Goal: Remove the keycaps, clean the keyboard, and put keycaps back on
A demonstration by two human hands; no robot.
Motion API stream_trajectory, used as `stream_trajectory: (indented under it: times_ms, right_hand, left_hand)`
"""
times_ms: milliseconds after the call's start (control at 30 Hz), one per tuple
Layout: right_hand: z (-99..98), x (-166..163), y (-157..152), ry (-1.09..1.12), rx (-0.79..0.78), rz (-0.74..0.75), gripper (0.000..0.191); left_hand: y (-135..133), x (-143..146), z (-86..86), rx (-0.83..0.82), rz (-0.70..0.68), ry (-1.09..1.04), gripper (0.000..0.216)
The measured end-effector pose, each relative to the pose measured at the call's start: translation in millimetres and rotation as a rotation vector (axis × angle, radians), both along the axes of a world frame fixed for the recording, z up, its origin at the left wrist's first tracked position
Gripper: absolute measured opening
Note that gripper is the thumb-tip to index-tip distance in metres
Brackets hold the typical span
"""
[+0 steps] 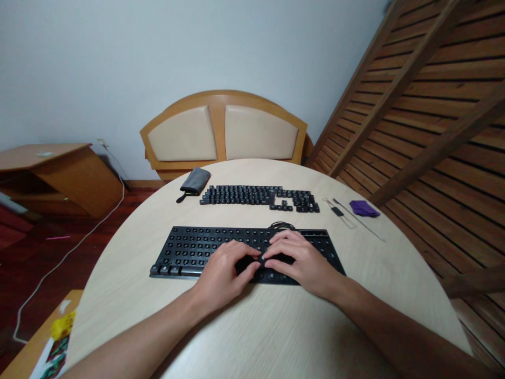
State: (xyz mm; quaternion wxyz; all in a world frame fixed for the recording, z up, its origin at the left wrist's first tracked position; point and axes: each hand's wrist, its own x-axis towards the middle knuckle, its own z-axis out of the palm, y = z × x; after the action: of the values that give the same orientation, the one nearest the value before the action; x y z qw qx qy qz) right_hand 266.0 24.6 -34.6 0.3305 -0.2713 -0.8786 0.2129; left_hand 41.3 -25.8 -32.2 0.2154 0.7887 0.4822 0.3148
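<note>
A black keyboard with most of its keycaps removed lies on the round pale wood table. Both my hands rest on its middle. My left hand and my right hand have their fingers curled and their tips meet over a wide black key near the front row. Whether they pinch that key or only press it is unclear. Behind the keyboard, the removed keycaps are laid out in rows in keyboard order.
A grey pouch lies at the table's far left. At the far right lie a wire keycap puller, a thin rod and a purple cloth. A chair stands behind the table; wooden slats lean at right.
</note>
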Motion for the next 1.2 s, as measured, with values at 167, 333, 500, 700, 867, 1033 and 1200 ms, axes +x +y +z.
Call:
stream_trajectory:
  times_ms: [167,333,500,700,867,1033,1200]
  right_hand:
    - [-1.5,-0.8,-2.6,-0.024,-0.012,0.020,0.008]
    - [-2.1,1.4,-3.9,-0.028,-0.019,0.038,0.007]
    - [-0.7,4.7,-2.3,-0.053,-0.023,0.078,0.015]
    - [-4.0,4.9,-0.1,-0.099,-0.047,0.077,0.014]
    - [-4.1,3.9,-0.5,-0.106,-0.024,0.114,0.009]
    - [-4.9,3.5,0.6,-0.119,-0.007,0.161,0.005]
    - [-5.6,5.8,2.3,-0.122,-0.020,0.182,0.006]
  left_hand:
    - [-1.2,-1.1,1.3,-0.041,-0.006,-0.027,0.020]
    - [-2.6,-1.7,1.7,-0.052,-0.050,-0.003,0.019]
    - [-3.1,-2.3,1.7,-0.068,-0.043,-0.001,0.020]
    - [-3.6,-2.2,2.7,-0.047,-0.067,0.032,0.018]
    - [-2.5,-2.3,3.4,-0.053,-0.094,0.048,0.016]
    - [-1.0,-2.4,2.0,-0.053,-0.116,0.074,0.015]
    - [-0.9,-2.7,1.6,-0.069,-0.112,0.071,0.015]
